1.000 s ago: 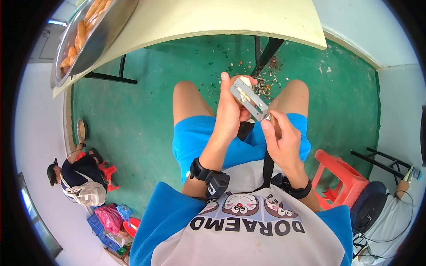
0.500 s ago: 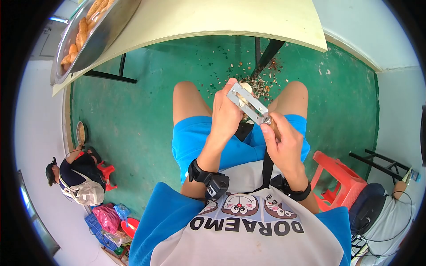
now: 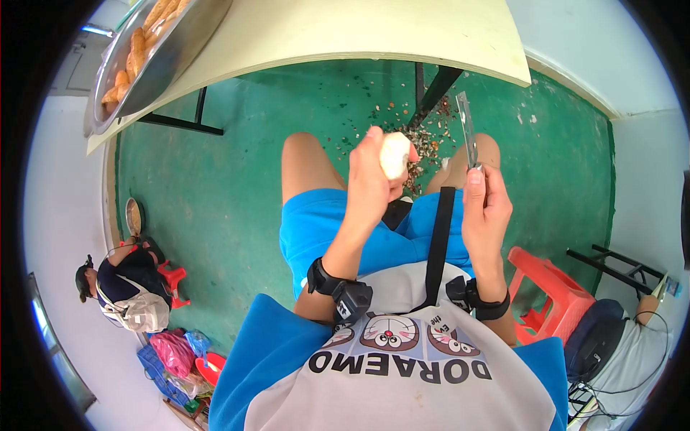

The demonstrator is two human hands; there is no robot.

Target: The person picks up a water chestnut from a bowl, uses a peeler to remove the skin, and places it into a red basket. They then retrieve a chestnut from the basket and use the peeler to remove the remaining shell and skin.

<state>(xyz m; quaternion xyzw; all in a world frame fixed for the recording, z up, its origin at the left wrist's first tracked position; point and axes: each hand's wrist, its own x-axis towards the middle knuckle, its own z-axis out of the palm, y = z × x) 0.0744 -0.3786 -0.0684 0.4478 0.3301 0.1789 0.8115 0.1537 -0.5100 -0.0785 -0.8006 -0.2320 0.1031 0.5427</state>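
My left hand [image 3: 369, 171] is closed around a pale, peeled root vegetable [image 3: 394, 156], whose whitish end sticks out past the fingers. The rest of it is hidden in the palm. To the right, my right hand [image 3: 486, 212] grips the handle of a metal peeler [image 3: 468, 129], its frame pointing up and away from me, seen nearly edge-on. The peeler and the vegetable are apart. Both hands are above my lap, between my knees. Peel scraps [image 3: 429, 147] lie scattered on the floor beyond them.
A pale table [image 3: 345, 32] stands ahead, with a metal basin [image 3: 172, 65] of orange-brown root vegetables [image 3: 136, 50] at its left. A red stool [image 3: 550, 287] is at my right, beside another person [image 3: 622, 359]. At far left a person [image 3: 126, 276] sits near several bags [image 3: 172, 352].
My right hand has drawn the peeler off the vegetable, moving right and turning it upright. My left hand still holds the vegetable in about the same place.
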